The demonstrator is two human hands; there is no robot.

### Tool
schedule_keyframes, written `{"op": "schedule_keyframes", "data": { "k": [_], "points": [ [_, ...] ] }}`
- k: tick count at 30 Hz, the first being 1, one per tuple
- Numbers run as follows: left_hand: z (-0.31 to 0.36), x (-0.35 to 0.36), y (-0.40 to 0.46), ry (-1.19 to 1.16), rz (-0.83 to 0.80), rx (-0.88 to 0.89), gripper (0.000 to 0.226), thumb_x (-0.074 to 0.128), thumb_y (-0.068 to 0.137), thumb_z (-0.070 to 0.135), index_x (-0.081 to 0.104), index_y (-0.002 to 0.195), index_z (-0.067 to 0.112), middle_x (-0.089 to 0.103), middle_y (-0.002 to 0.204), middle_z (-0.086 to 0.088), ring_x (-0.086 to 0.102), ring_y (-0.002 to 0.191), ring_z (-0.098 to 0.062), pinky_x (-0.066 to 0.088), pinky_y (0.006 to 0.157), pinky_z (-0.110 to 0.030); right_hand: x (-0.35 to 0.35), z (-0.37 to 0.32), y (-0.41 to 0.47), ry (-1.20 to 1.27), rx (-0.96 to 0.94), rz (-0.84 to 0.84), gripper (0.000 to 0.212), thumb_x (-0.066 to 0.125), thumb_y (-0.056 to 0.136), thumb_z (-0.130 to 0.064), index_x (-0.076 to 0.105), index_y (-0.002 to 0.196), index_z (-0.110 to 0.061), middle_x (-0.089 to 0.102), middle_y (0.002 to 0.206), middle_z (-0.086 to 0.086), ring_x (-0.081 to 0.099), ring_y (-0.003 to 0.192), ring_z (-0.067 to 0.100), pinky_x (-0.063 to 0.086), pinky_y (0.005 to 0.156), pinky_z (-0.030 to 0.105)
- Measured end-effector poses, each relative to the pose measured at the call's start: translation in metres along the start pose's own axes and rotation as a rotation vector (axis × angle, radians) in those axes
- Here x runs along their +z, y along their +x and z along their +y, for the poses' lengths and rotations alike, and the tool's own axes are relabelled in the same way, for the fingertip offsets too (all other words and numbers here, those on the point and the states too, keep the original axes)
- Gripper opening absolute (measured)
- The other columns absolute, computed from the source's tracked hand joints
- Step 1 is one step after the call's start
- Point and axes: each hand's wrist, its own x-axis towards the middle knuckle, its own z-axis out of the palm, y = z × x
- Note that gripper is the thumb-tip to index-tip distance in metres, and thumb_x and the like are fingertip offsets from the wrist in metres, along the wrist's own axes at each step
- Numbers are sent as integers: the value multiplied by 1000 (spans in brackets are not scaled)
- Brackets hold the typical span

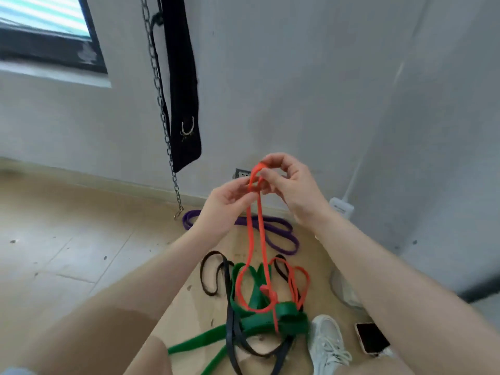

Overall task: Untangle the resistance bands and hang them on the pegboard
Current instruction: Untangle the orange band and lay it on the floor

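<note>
Both hands are raised in front of me on a thin orange resistance band [261, 234]. My left hand [226, 205] pinches its top loop from the left, and my right hand [292, 185] pinches the same loop from the right. The orange band hangs down into a tangle on the floor, where it loops through a wide green band [281, 318] and a thin black band [232, 318]. A purple band [281, 234] lies apart on the floor by the wall. No pegboard is in view.
A black strap [181, 85] and a metal chain [159, 104] hang on the grey wall ahead. A phone [372, 338] lies on the floor at the right, beside a white sneaker [327, 345]. A wall socket [241, 173] sits behind my hands. A window [46, 28] is upper left.
</note>
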Motion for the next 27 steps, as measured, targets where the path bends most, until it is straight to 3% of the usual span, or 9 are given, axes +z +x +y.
{"op": "schedule_keyframes", "data": {
  "k": [5, 9, 14, 16, 18, 20, 23, 27],
  "points": [
    [74, 13, -37, -91, 12, 40, 31, 55, 89, 3, 59, 117, 17, 71, 101, -4, 68, 91, -18, 55, 84, -27, 5, -81, -30, 307, -122, -34, 17, 43, 94, 2, 53, 90, -12, 64, 69, -2, 62, 59, 7, 53, 60, 20],
    [116, 21, -57, -77, 65, 142, 32, 59, 86, 2, 61, 111, 21, 70, 94, 0, 67, 89, -18, 55, 85, -34, 7, -138, -47, 439, -231, -43, 18, 41, 95, 1, 53, 88, -11, 67, 65, -2, 64, 58, 8, 54, 61, 19],
    [149, 28, -67, -101, 103, 198, 30, 58, 87, 3, 60, 113, 18, 67, 90, -2, 69, 77, -13, 56, 71, -22, 6, -189, -55, 623, -304, 31, 16, 43, 95, 0, 55, 90, -9, 66, 70, 1, 64, 63, 11, 54, 62, 20],
    [158, 30, -67, -119, 139, 187, 25, 58, 87, 3, 61, 106, 19, 65, 88, -2, 69, 72, -13, 56, 68, -22, 5, -187, -50, 518, -275, 91, 14, 46, 95, -4, 55, 105, -10, 64, 88, 1, 64, 69, 10, 53, 66, 19],
    [161, 30, -65, -161, 214, 147, 15, 58, 87, 3, 63, 98, 14, 63, 87, -6, 68, 69, -14, 56, 67, -24, 4, -167, -48, 191, -167, 163, 37, 47, 97, -17, 40, 132, -9, 52, 116, 2, 62, 83, 11, 50, 72, 21],
    [159, 28, -62, -198, 279, 104, 11, 58, 88, 4, 63, 95, 10, 63, 86, -8, 67, 68, -14, 57, 65, -23, 4, -128, -58, -67, -33, 154, 42, 40, 99, -32, 37, 135, -11, 51, 129, 4, 60, 97, 16, 47, 82, 25],
    [148, 22, -59, -211, 345, 35, 14, 59, 88, 4, 61, 101, 7, 64, 84, -7, 66, 66, -12, 57, 63, -22, 8, -55, -94, -106, 96, -79, 41, 24, 101, -39, 56, 117, -19, 65, 116, 2, 59, 110, 17, 42, 99, 31],
    [133, 12, -56, -280, 424, -55, 20, 60, 88, 4, 58, 108, 5, 64, 80, -5, 65, 61, -11, 58, 62, -23, 13, -3, -115, -207, 181, -273, 23, 39, 99, -30, 56, 114, -26, 64, 111, -4, 57, 111, 13, 42, 102, 36]
  ]
}}
